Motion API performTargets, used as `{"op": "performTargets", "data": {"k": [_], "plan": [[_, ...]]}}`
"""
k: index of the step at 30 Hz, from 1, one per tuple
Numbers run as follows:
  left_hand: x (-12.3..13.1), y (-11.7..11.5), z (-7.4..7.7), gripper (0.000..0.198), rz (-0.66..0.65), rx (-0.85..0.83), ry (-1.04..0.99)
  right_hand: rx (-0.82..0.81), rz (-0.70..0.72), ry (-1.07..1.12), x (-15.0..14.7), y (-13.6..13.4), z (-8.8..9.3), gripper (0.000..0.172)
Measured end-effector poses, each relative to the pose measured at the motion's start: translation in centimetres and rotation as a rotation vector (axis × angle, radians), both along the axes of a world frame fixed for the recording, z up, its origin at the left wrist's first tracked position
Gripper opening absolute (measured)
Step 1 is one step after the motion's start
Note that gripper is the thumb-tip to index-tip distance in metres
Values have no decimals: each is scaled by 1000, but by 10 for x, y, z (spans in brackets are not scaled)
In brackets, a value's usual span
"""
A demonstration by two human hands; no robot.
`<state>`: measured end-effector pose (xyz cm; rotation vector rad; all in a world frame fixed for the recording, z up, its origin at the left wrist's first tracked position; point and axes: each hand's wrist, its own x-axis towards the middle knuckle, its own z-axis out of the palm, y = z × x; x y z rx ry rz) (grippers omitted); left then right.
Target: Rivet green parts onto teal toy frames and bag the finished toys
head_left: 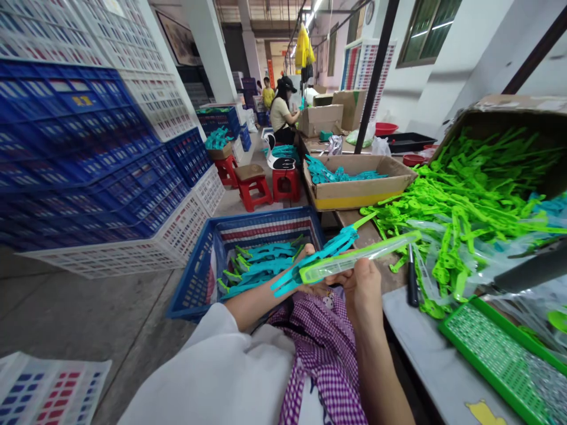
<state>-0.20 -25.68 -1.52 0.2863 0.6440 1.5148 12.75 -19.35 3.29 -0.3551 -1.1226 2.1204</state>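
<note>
My left hand (306,252), partly hidden behind the parts, is closed around a long turquoise plastic part (325,255) with a lime-green tip at its far end. Fingers and thumb of my right hand (364,284) pinch a long clear plastic piece with lime-green edges (341,264). This piece lies across the front of the turquoise part, both slanting up to the right above my lap. Whether the two are joined I cannot tell. Below and left of my hands, a blue crate (197,277) holds several turquoise-and-green pieces (266,262).
Lime-green parts (460,200) are heaped on the bench at right, spilling from a cardboard box (509,105). A black-handled tool (413,277) and a green tray (496,348) lie nearer. Stacked crates (80,130) stand left. Ahead, a co-worker (283,112) sits beyond a carton (358,198) of turquoise parts.
</note>
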Motion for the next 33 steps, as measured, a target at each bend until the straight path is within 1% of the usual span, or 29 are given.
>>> {"op": "performTargets", "data": {"k": [2, 4, 6, 10, 11, 13, 15, 17, 21, 24, 27, 31, 33], "plan": [[-5, -1, -10, 55, -62, -112, 25, 10, 3, -10, -3, -2, -3, 46], [-8, -5, -17, 56, -81, -189, 45, 12, 6, -14, -5, -3, -8, 45], [-11, -8, -22, 56, -83, -183, 52, 18, 10, -15, -5, -2, -15, 45], [-14, -9, -31, 62, -164, -122, 55, 33, -1, -7, -5, 3, -28, 45], [-15, -9, -33, 64, -169, -137, 56, 30, 0, -3, -4, 4, -30, 44], [-15, -8, -35, 66, -153, -223, 60, 19, 5, 4, -4, 5, -33, 43], [-15, -8, -34, 65, -125, -312, 68, 8, 11, 6, -3, 5, -34, 42], [-13, -7, -31, 63, -124, -325, 65, 5, 9, 5, -3, 5, -34, 42], [-9, -7, -24, 58, -151, -214, 60, 2, -7, -8, -1, 5, -31, 44], [-6, -6, -19, 56, -140, -192, 80, 1, -36, -18, 1, 3, -25, 44], [-3, -3, -14, 63, -185, -179, 85, -10, -28, 2, 4, 3, -17, 44], [0, 3, -7, 76, -284, -48, 61, -21, -31, 26, 8, 6, -8, 44], [2, 5, -4, 78, -301, -9, 48, -30, -37, 29, 10, 8, -6, 46]]}}
